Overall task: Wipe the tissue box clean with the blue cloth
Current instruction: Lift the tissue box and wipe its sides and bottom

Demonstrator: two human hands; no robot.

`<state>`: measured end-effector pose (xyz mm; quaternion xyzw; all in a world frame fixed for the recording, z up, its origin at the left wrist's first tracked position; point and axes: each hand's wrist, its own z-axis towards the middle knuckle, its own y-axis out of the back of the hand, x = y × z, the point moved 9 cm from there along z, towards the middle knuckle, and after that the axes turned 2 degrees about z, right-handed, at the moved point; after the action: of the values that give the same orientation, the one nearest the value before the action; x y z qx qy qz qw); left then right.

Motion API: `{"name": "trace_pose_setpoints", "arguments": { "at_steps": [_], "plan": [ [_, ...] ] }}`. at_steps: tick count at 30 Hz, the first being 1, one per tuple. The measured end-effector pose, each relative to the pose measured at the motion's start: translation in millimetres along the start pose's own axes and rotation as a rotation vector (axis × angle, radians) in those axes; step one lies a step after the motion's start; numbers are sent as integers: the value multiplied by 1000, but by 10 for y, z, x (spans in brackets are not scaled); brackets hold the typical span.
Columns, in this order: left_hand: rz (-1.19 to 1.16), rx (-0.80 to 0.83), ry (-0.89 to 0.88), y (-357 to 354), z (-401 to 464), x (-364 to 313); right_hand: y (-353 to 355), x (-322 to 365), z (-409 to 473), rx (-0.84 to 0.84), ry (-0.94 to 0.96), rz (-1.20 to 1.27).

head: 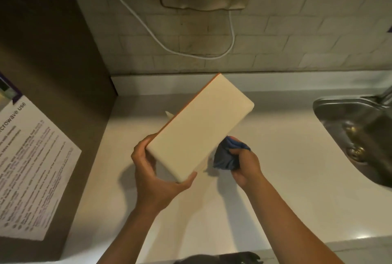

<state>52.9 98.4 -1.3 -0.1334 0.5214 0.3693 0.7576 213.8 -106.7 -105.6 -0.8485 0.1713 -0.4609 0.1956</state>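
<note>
The tissue box (199, 126) is cream-coloured with an orange edge along its upper-left side, and it is held tilted above the counter. My left hand (157, 174) grips its near short end, thumb under the corner. A bit of white tissue pokes out behind its left edge. The blue cloth (227, 155) is bunched up in my right hand (246, 166), pressed against the box's lower right side.
The white countertop (275, 179) runs under both hands. A steel sink (356, 134) with a tap lies at the right. A dark appliance with a printed notice (31, 170) stands at the left. A white cable (191, 51) hangs on the tiled wall behind.
</note>
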Motion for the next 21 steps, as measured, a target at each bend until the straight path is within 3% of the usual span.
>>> {"name": "trace_pose_setpoints", "arguments": {
  "at_steps": [3, 6, 11, 16, 21],
  "plan": [
    [-20, 34, -90, -62, -14, -36, -367, -176, -57, 136, -137, 45],
    [87, 132, -91, -99, -61, 97, -531, -213, -86, 229, -142, 45],
    [466, 322, -56, -9, 68, 294, -558, -119, -175, 366, -77, 34],
    [769, 400, -105, -95, 106, 272, -510, -137, -124, 339, -28, -14],
    [621, 505, 6, -257, 77, 178, -355, -210, -98, 248, 3, -192]
  ]
}}
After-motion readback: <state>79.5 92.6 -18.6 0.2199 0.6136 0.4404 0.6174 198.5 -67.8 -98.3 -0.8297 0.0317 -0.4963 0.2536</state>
